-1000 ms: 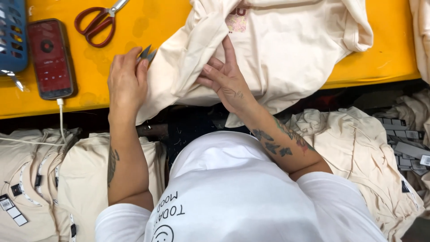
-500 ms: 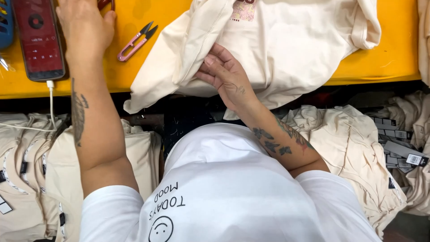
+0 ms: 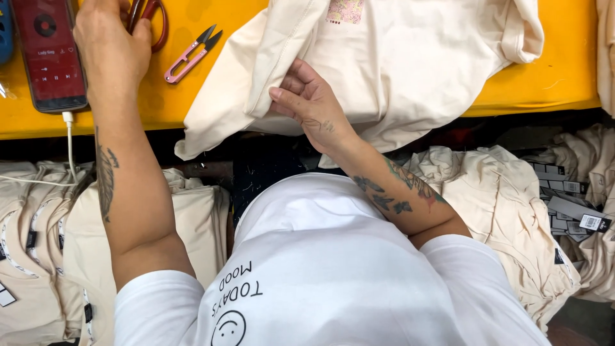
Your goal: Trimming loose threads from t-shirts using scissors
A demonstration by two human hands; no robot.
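Yellow bench (image 3: 551, 70) carries a cream garment (image 3: 410, 70), its fold pinched shut in the right hand (image 3: 307, 102), with pink thread snips (image 3: 189, 54) lying just left of it. Since a moment ago, the left hand (image 3: 112, 51) has let the snips go and now curls closed on red-handled scissors (image 3: 150, 16) beside the phone (image 3: 48, 54). Their blades are cut off at the top edge.

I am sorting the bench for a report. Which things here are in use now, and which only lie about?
In use:
- cream garment, pinched by right hand
- red-handled scissors, under left hand

Lying about:
- pink thread snips
- phone on its cable
- stacked cream garments
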